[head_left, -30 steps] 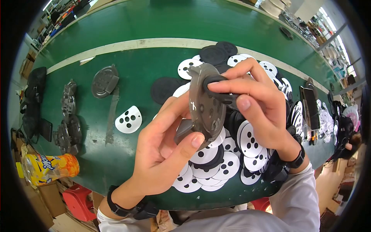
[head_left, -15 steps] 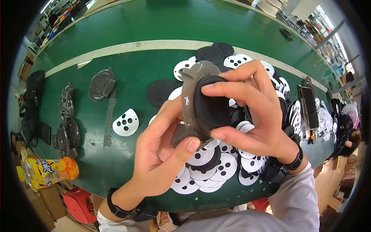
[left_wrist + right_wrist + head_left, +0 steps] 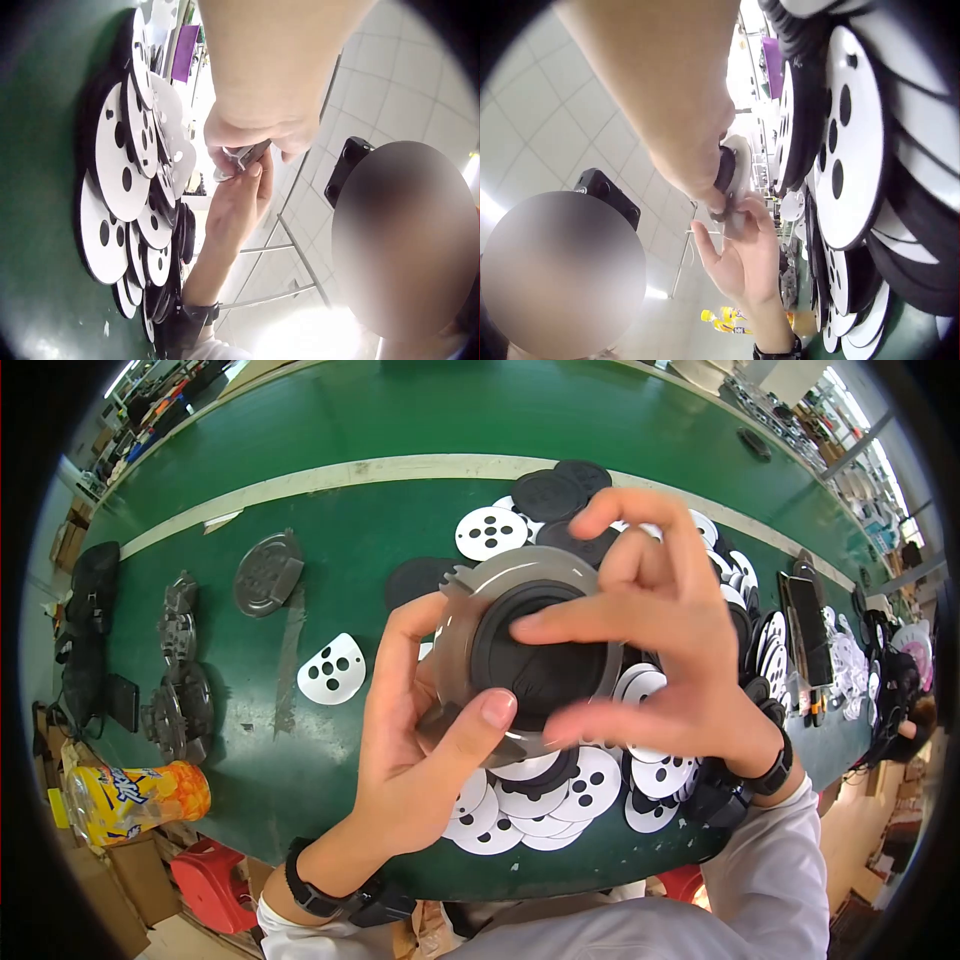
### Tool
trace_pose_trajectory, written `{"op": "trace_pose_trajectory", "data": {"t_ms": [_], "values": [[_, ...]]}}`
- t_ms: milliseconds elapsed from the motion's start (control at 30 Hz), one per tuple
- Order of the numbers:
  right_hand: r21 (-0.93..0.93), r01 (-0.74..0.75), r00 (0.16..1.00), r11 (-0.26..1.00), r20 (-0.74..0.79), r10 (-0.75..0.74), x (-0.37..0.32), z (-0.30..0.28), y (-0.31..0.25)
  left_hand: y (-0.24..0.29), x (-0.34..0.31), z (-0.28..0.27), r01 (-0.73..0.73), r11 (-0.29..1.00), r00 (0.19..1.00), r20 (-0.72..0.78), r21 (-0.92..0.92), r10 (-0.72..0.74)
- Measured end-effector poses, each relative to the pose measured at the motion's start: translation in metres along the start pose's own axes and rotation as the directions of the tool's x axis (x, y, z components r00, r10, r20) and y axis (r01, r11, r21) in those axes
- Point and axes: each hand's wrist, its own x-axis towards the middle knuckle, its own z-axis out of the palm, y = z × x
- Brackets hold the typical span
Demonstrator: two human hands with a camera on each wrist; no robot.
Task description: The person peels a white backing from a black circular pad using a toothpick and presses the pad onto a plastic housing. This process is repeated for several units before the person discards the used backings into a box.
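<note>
A translucent grey round plastic cover (image 3: 462,650), notched at its upper left, is held up above the table in my left hand (image 3: 415,760). The thumb lies over its front edge and the fingers reach behind it. Inside the cover's rim sits a black round pad (image 3: 560,665), its dark face turned toward the head camera. My right hand (image 3: 680,650) touches this pad with a straight index finger on its face. The right thumb, blurred, is at the lower rim, and the other fingers are raised away. In the right wrist view the pad (image 3: 724,169) lies against the cover (image 3: 742,161).
Under the hands spreads a pile of white discs (image 3: 590,785) with black holes, mixed with black pads (image 3: 548,493). To the left lie a white piece (image 3: 332,670), another grey cover (image 3: 268,575) and more grey parts (image 3: 180,710). A yellow bottle (image 3: 135,800) is at the left edge.
The cover and pad have turned to face the head camera. The right hand's grip on the pad's edge has changed to an index finger on its face, with other fingers lifted.
</note>
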Motion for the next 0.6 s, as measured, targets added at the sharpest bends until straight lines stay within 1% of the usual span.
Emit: {"op": "trace_pose_trajectory", "data": {"t_ms": [33,67,100,133,167,200,233,267,333,367,400,433,467,500,533,567,600], "values": [[0.015,0.020,0.996,1.000,-0.084,-0.018,-0.002,0.001,0.008,-0.001,0.000,-0.002,-0.043,0.999,0.999,0.005,0.033,0.043],[0.014,0.019,0.996,1.000,-0.084,-0.018,-0.002,0.001,0.007,-0.001,0.000,-0.003,-0.043,0.999,0.999,0.006,0.033,0.043],[0.123,-0.110,0.983,0.986,-0.130,0.126,-0.001,0.001,0.005,-0.001,0.000,-0.004,-0.068,0.996,0.998,0.017,0.059,0.067],[0.235,-0.230,0.949,0.944,-0.160,0.271,0.000,0.000,0.003,-0.001,0.001,-0.005,-0.094,0.992,0.995,0.030,0.085,0.091],[0.233,-0.231,0.949,0.945,-0.160,0.271,-0.001,-0.001,0.001,-0.001,0.001,-0.006,-0.094,0.992,0.995,0.032,0.084,0.092],[0.386,-0.411,0.894,0.826,-0.010,0.449,-0.001,-0.002,-0.001,-0.001,0.002,-0.007,-0.117,0.988,0.993,0.042,0.105,0.113],[0.496,-0.575,0.798,0.651,0.165,0.579,-0.001,-0.003,-0.001,-0.001,0.003,-0.009,-0.140,0.982,0.990,0.052,0.126,0.135],[0.498,-0.573,0.799,0.651,0.162,0.579,-0.001,-0.004,-0.001,0.001,0.004,-0.013,-0.140,0.982,0.990,0.054,0.128,0.134],[0.419,-0.500,0.866,0.758,0.255,0.431,-0.001,-0.008,0.002,0.005,0.005,-0.022,-0.154,0.959,0.984,0.126,0.238,0.126],[0.239,-0.352,0.920,0.905,0.267,0.287,0.000,-0.012,0.008,0.008,0.007,-0.024,-0.150,0.959,0.984,0.125,0.239,0.123],[0.241,-0.355,0.919,0.903,0.265,0.291,0.001,-0.015,0.008,0.010,0.011,-0.026,-0.236,0.900,0.970,0.138,0.365,0.198],[0.311,-0.519,0.848,0.796,0.307,0.433,0.002,-0.019,0.007,0.012,0.014,-0.026,-0.316,0.817,0.949,0.164,0.482,0.270],[0.367,-0.660,0.751,0.656,0.358,0.555,0.004,-0.023,0.007,0.014,0.015,-0.021,-0.364,0.764,0.918,0.064,0.533,0.392],[0.529,-0.583,0.798,0.617,0.227,0.559,0.004,-0.019,0.018,0.017,0.018,-0.020,-0.362,0.775,0.897,-0.033,0.518,0.441],[0.445,-0.534,0.820,0.719,0.066,0.568,0.006,-0.020,0.029,0.020,0.019,-0.022,-0.363,0.785,0.866,-0.131,0.502,0.483],[0.094,-0.580,0.808,0.809,-0.052,0.586,0.004,-0.022,0.035,0.023,0.019,-0.024,-0.366,0.787,0.868,-0.123,0.497,0.482],[-0.271,-0.586,0.810,0.764,-0.171,0.560,0.003,-0.025,0.038,0.025,0.017,-0.026,-0.338,0.779,0.863,-0.155,0.529,0.480]]}}
